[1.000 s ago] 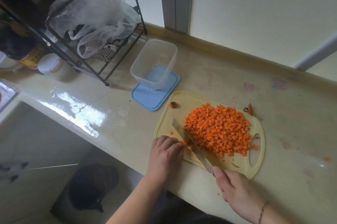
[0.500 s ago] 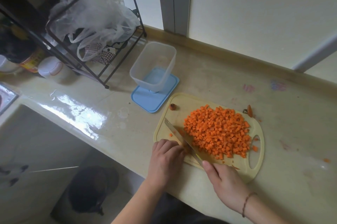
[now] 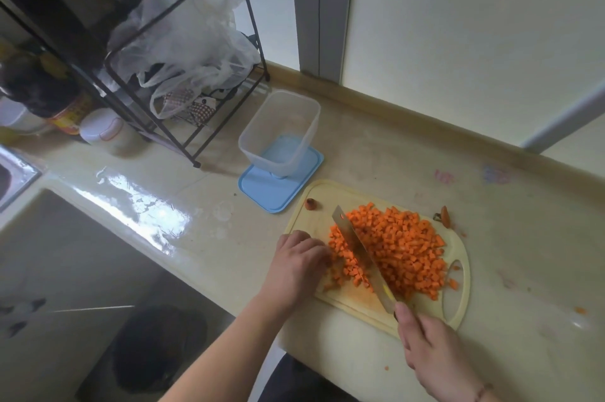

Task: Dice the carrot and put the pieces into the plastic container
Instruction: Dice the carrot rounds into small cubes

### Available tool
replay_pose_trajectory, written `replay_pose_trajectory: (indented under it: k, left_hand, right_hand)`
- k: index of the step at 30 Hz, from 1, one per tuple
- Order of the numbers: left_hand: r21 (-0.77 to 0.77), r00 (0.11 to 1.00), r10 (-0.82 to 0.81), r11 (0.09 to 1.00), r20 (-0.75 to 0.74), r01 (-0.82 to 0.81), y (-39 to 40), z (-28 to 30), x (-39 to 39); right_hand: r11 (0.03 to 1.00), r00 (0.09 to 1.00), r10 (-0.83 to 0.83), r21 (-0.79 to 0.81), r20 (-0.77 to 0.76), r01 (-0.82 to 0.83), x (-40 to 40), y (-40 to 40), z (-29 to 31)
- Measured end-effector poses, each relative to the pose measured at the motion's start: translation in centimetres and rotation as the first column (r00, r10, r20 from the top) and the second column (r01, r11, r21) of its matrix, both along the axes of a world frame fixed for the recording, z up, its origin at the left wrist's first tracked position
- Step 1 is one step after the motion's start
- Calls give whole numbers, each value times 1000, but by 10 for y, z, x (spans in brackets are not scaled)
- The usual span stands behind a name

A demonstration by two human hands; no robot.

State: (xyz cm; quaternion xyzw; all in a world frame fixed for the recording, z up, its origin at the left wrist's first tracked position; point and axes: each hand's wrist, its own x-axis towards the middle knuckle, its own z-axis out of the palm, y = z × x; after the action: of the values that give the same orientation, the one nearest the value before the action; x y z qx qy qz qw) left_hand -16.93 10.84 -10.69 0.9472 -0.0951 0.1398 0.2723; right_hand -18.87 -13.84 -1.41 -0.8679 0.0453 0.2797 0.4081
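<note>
Head view: right hand [image 3: 435, 355] grips a steel knife [image 3: 360, 251] through orange carrot dice [image 3: 393, 251] on the counter's near edge, left hand [image 3: 299, 262] curled beside them; the empty clear plastic container [image 3: 281, 133] likely awaits scooping.

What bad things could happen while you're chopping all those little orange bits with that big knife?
1. The left hand sits right beside the knife, so a slip might nick a fingertip.
2. The diced carrot is heaped close to the cutting board edge; a few bits already lie on the counter, and more could roll off.
3. The plastic container stands empty, perched on its blue lid; scraping pieces in might tip it.
</note>
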Motion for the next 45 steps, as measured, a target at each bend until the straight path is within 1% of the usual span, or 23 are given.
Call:
replay_pose_trajectory:
  k: [2,4,7,10,12,14,16,18,19,24,30,35,37,41,43,45]
  left_hand:
    - [-11,1000,14,1000,7,-14,-1,3,1]
    - [-29,995,89,996,40,-88,0,2,-1]
    - [-81,979,191,979,71,-185,5,-2,-18]
    - [-120,973,218,971,71,-208,3,-5,-40]
    - [-138,968,239,964,70,-228,-3,-3,-46]
    - [-164,956,292,945,28,-284,-9,0,-45]
    - [-212,934,350,910,-71,-357,-11,1,-45]
    - [-252,915,374,880,-153,-402,-12,1,-47]
    - [-260,911,378,874,-167,-410,-11,1,-49]
    - [-253,918,374,883,-132,-396,-15,9,-46]
    - [-249,913,380,879,-150,-407,-16,5,-44]
    - [-224,910,384,884,-155,-411,-17,7,-39]
    - [-224,916,376,889,-140,-400,-17,2,-41]
    - [-253,934,349,900,-74,-356,-13,-6,-44]
    - [-246,956,289,925,-45,-291,-10,-7,-45]
    - [-241,978,203,948,-53,-210,-7,-6,-45]
  right_hand:
    - [1000,1000,-3,-5,21,3,-3,2,1]
    - [1000,999,-6,-1,41,6,-3,4,1]
    - [998,998,63,-14,25,-63,-3,11,2]
    - [988,989,149,-45,11,-148,-7,21,-1]
    - [986,987,156,-64,21,-155,-11,26,-3]
    - [988,987,148,-49,55,-146,-13,31,-3]
    - [986,985,160,-57,59,-157,-14,34,-6]
    - [984,984,168,-65,51,-164,-14,37,-7]
    - [983,984,172,-68,52,-168,-15,39,-6]
    - [977,972,202,-98,120,-191,-20,45,-10]
    - [976,976,187,-133,113,-172,-20,48,-11]
    - [963,963,239,-159,125,-218,-19,49,-15]
    - [960,963,246,-164,106,-227,-17,49,-17]
    - [966,970,234,-132,67,-224,-7,56,-21]
    - [966,968,239,-120,73,-229,-2,62,-19]
    - [969,970,237,-93,61,-231,1,66,-13]
